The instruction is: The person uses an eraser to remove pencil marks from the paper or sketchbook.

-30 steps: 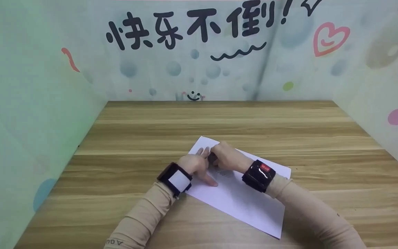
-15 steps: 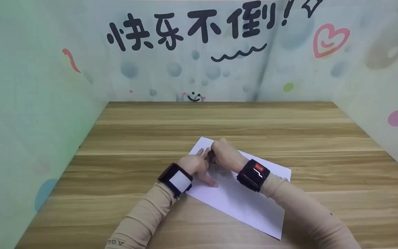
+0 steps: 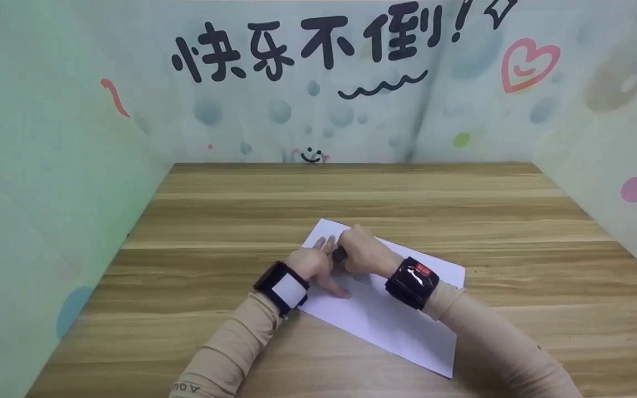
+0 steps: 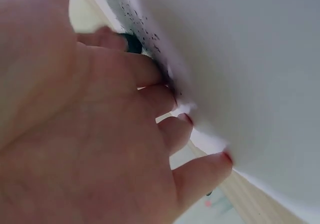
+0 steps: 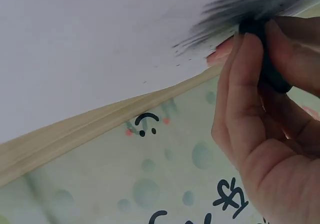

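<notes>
On the wooden table (image 3: 230, 221), we keep our left hand (image 3: 313, 262) flat, fingers spread, pinning the white sheet of paper (image 3: 390, 318) near its far corner. Just right, our right hand (image 3: 360, 251) stays clenched around the dark eraser (image 5: 265, 59), best rubbed with short, light strokes over the pencil marks (image 5: 235, 4) so the sheet won't crease.

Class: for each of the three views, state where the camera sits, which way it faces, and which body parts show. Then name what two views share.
Head: worn high, facing forward and down at the paper sheet on the wooden table; both hands and sleeves show.
Left wrist: beside the left hand, fingers on the sheet.
Right wrist: behind the right hand gripping a dark eraser.
Shared: both wrist views show the sheet's grey smudges.
</notes>
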The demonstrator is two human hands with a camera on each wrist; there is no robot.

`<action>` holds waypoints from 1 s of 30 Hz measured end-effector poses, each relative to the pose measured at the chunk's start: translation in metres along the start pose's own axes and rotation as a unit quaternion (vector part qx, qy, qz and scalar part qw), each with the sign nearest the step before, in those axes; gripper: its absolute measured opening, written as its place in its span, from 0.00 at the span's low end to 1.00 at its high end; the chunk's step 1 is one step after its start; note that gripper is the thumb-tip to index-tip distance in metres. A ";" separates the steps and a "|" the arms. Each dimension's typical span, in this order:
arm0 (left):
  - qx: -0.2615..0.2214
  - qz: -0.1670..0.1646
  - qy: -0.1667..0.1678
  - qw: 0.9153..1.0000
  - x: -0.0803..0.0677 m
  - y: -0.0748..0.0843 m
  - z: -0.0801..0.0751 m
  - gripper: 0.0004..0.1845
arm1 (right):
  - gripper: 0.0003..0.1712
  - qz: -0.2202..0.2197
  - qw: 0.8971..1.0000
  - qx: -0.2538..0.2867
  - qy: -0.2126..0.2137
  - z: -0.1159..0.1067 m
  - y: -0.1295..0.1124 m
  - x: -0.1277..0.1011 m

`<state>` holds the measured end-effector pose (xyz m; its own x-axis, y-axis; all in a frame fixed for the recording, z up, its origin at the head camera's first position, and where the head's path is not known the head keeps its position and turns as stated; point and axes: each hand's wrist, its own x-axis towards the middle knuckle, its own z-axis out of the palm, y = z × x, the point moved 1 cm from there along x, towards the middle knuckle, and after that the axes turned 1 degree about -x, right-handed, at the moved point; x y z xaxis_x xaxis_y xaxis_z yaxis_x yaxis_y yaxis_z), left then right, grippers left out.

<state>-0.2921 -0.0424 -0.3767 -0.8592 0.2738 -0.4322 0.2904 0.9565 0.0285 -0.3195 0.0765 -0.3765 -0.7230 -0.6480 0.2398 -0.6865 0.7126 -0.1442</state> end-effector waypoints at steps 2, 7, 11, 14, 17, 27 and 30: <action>0.003 -0.001 -0.002 1.000 -0.001 -0.001 0.000 0.59 | 0.05 -0.004 1.000 0.013 -0.007 0.000 0.001 0.000; 0.007 0.006 -0.004 1.000 -0.001 -0.001 -0.001 0.58 | 0.06 0.017 0.999 -0.020 0.035 -0.001 0.006 0.005; -0.017 -0.001 -0.004 1.000 -0.002 -0.002 0.000 0.59 | 0.05 -0.022 1.000 -0.010 0.009 -0.001 0.004 0.004; -0.006 0.000 -0.005 1.000 -0.001 -0.002 0.000 0.60 | 0.05 -0.017 1.000 0.006 0.003 -0.002 0.005 0.005; 0.014 0.009 -0.010 1.000 -0.001 -0.002 -0.001 0.59 | 0.06 0.021 0.999 0.004 0.025 -0.001 0.007 0.008; 0.031 0.023 -0.008 0.999 -0.001 -0.003 0.000 0.58 | 0.05 -0.002 0.998 0.039 0.046 0.002 0.014 0.005; 0.030 0.028 0.004 0.999 -0.002 -0.004 -0.001 0.58 | 0.05 -0.007 0.998 0.021 0.062 0.002 0.017 0.006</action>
<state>-0.2920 -0.0466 -0.3756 -0.8441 0.3282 -0.4240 0.3629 0.9318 -0.0010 -0.3352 0.0841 -0.3794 -0.6996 -0.6181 0.3583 -0.7013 0.6900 -0.1791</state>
